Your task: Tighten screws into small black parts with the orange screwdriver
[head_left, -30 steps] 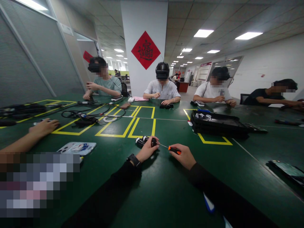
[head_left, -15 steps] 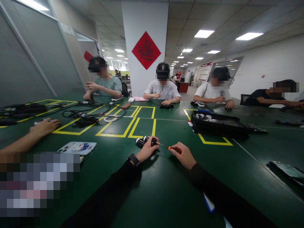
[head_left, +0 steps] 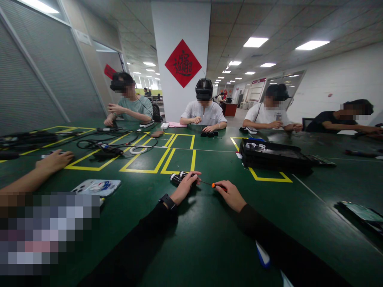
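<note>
A black device with two rounded, white-marked barrels [head_left: 176, 179] rests on the green table [head_left: 206, 231] in front of me. My left hand [head_left: 186, 186] is closed on its right end, the fingers covering that part. My right hand [head_left: 231, 194] grips a screwdriver [head_left: 213, 185] with an orange collar and a dark handle. The thin shaft points left, and its tip reaches the device beside my left fingertips. Exactly where the tip touches is too small to tell.
A black open case [head_left: 275, 155] lies beyond my right hand. Cables [head_left: 104, 148] and a clear phone case [head_left: 97, 186] are to the left, near another person's hand [head_left: 55, 161]. Several people sit across the table. A dark-framed panel [head_left: 363, 213] lies far right.
My left fingers have shifted slightly and lie straighter over the device. The view has moved a little. My right hand keeps the screwdriver in nearly the same place.
</note>
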